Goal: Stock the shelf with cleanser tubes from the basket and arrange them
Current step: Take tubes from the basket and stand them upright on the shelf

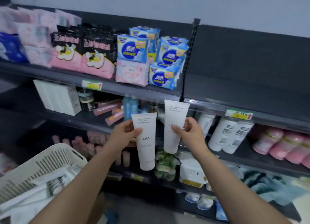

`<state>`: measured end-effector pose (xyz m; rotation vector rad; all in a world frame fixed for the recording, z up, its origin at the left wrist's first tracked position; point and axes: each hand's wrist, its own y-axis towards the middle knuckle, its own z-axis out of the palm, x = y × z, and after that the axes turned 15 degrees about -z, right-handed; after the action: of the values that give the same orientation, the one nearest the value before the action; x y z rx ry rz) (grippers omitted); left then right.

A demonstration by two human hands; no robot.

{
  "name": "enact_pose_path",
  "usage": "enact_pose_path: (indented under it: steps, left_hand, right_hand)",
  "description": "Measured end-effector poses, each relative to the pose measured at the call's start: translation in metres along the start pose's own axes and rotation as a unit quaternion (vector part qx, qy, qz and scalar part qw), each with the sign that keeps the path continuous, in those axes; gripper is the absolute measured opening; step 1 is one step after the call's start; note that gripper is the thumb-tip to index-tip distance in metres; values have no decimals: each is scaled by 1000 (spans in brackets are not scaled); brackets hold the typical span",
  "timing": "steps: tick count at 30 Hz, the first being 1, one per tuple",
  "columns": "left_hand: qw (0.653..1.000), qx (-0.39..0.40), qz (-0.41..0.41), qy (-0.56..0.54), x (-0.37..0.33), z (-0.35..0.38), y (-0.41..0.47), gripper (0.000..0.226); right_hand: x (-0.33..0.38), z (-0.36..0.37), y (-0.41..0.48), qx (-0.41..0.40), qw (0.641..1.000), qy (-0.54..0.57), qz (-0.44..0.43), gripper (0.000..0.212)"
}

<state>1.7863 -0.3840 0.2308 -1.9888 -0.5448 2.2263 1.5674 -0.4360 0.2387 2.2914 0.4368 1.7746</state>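
Counts, all placed off the shelf post [194, 37]:
- cleanser tubes [145, 140]: 2, white, below the post, one each in left hand [124, 131] and right hand [189, 131]
- blue pad packs [132, 48]: 4, stacked just left of the post
- pink-white pack [130, 72]: 1, under those
- black-and-pink packs [83, 52]: 2, further left
- pink tubes [107, 109]: 4 visible, lying below-left of the post
- white bottles [223, 133]: 3, below-right of the post
- price tags [92, 85]: 2, one either side of the post
- basket [42, 163]: 1, far below-left; contents too blurred to count
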Motion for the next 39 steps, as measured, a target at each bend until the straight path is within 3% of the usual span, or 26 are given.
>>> enact_pose_path:
  steps: [6, 15, 26, 39]
  left_hand:
    - [997, 58, 22, 45, -10, 101, -2, 18]
    - [989, 114, 62, 77, -16, 238, -19, 18]
    - [975, 183, 87, 94, -46, 373, -31, 19]
    - [950, 271, 134, 79, -119, 517, 14, 16]
  right_hand:
    - [-5, -110, -12, -68, 997, -30, -13, 23]
    - [-19, -252, -26, -109, 992, -48, -28, 25]
    - [-20, -383, -35, -153, 985, -69, -36, 26]
    - [-16, -517, 31, -219, 970, -83, -62, 24]
